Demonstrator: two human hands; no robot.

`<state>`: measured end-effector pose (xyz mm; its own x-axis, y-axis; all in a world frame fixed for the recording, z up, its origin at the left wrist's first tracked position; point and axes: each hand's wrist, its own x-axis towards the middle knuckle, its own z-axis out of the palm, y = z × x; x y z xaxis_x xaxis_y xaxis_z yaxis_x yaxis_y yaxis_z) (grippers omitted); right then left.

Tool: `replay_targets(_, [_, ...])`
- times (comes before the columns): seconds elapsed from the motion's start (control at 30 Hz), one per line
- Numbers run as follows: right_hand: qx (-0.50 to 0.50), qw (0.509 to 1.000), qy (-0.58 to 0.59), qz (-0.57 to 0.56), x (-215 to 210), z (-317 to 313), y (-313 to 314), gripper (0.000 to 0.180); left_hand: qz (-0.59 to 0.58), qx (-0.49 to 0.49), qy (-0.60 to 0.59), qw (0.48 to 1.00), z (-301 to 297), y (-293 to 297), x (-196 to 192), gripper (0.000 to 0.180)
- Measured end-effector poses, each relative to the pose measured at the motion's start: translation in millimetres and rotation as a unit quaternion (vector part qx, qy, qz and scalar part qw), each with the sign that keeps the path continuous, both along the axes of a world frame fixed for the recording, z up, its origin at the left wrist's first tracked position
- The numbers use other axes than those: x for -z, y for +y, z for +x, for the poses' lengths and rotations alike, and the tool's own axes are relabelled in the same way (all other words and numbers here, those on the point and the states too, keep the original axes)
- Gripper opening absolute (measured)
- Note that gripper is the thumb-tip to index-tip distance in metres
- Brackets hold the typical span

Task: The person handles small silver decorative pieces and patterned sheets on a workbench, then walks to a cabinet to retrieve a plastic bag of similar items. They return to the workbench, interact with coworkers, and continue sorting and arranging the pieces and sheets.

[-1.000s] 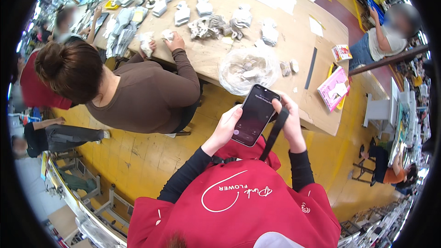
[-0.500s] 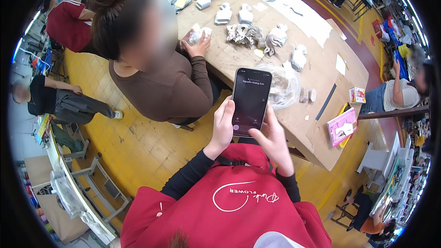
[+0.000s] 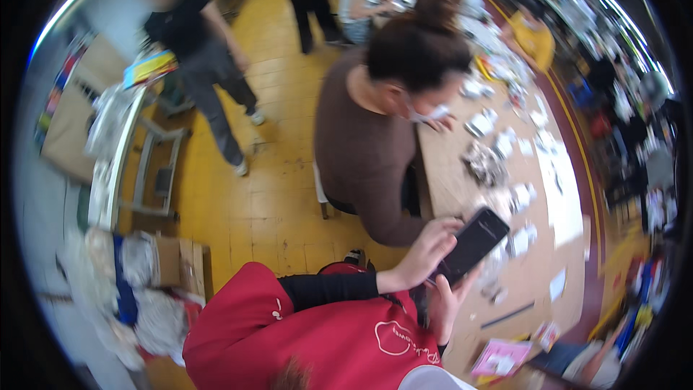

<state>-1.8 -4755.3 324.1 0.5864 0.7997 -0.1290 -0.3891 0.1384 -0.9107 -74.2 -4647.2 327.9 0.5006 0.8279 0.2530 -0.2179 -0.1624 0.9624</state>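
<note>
A black smartphone with a dark screen is tilted to the right in front of me, over the near edge of the worktable. My left hand is closed at its left long edge, fingers bent against the side. Around the phone's lower end is my right hand, its thumb in front and its fingers partly hidden behind. Motion blurs both hands a little. Just beyond the phone, several small bundles of pale pieces lie on the brown worktable.
A seated person in a brown top is close at the table, facing it. Another person in dark clothes stands on the yellow floor. A pink box and a dark strip lie at the table's near right. Bags and cartons are stacked at left.
My view has swung to the left. The phone has gone from nearly upright to leaning right, and its screen is darker. My right hand has closed around its lower end.
</note>
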Motion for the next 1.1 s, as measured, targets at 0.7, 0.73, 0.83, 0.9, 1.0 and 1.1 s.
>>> replay_targets(0.7, [-0.095, 0.988, -0.122, -0.007, -39, 40, -10, 0.122, -0.287, 0.159, -0.099, 0.939, 6, -35, -11, 0.043])
replay_targets(0.73, [-0.098, 0.990, -0.098, -0.022, -42, 41, -16, 0.119, -0.283, 0.128, -0.095, 0.946, 12, -39, -11, 0.042])
replay_targets(0.83, [-0.067, 0.991, -0.116, -0.005, -43, 48, -25, 0.109, -0.263, 0.110, -0.072, 0.956, 29, -42, -14, 0.043])
replay_targets(0.9, [-0.064, 0.992, -0.105, 0.001, -41, 52, -32, 0.106, -0.309, 0.114, -0.084, 0.940, 37, -45, -17, 0.043])
replay_targets(1.0, [-0.028, 0.990, -0.131, -0.033, -36, 59, -40, 0.105, -0.306, 0.140, -0.083, 0.938, 50, -50, -20, 0.044])
replay_targets(1.1, [0.011, 0.976, -0.212, -0.041, -34, 66, -44, 0.106, -0.298, 0.144, -0.071, 0.941, 62, -57, -17, 0.041])
